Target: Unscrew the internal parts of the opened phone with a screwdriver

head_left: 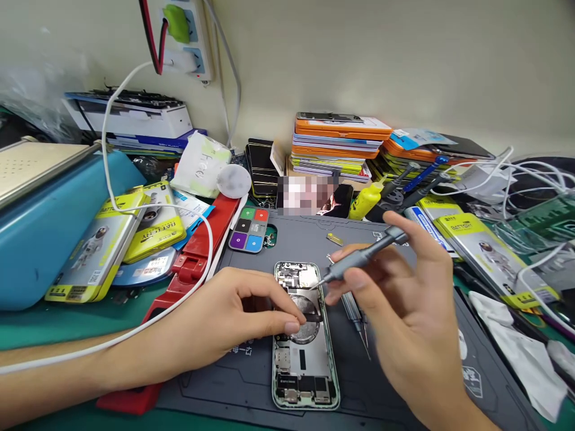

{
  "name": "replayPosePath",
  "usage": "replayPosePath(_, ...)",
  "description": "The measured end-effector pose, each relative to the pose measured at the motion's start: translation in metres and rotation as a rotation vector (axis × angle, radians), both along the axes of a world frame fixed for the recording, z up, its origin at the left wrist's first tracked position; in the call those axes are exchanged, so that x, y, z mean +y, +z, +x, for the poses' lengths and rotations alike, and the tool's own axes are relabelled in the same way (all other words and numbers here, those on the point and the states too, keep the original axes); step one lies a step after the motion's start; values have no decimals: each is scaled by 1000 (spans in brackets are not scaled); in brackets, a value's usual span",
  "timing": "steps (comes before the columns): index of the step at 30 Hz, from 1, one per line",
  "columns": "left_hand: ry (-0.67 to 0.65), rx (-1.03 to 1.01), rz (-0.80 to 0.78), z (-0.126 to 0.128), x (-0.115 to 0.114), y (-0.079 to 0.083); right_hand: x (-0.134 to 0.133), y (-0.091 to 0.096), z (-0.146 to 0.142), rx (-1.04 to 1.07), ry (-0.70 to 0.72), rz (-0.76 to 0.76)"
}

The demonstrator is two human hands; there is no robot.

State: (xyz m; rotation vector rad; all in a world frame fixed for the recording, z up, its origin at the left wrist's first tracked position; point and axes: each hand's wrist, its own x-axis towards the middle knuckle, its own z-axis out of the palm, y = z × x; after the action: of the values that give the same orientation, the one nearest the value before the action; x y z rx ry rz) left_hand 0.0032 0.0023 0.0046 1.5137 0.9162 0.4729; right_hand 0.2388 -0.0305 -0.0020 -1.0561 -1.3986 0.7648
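An opened phone (302,362) lies on the dark grey work mat (197,392), its inner parts and a round metallic coil exposed. Over the coil, my left hand (251,317) pinches a small dark part (312,318) between thumb and forefinger; its exact kind is unclear. My right hand (404,311) holds a grey precision screwdriver (359,258) between thumb and fingers, tilted, its thin tip pointing down-left near the phone's upper right edge. More slim screwdrivers (353,311) lie on the mat beside the phone, partly behind my right hand.
A coloured-square screw tray (249,230) sits at the mat's upper left. Left stand a red clamp (191,269) and yellow battery packs (105,245); more packs (492,254) lie right. Stacked boxes (336,143) line the wall. A white cable (207,233) crosses my left forearm.
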Motion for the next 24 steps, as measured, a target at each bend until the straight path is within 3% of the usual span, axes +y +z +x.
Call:
replayPosePath(2, -3, -13, -19, -1, -1, 0, -1, 6, -3, 176, 31, -100)
replayPosePath(5, -9, -38, -33, 0, -1, 0, -3, 8, -6, 271, 79, -158)
replayPosePath(10, -23, -62, -21, 0, 0, 0, -11, 6, -11, 286, 138, -201)
replayPosePath(24, -37, -80, -12, -1, 0, 2, -15, 7, -13, 306, 120, -257)
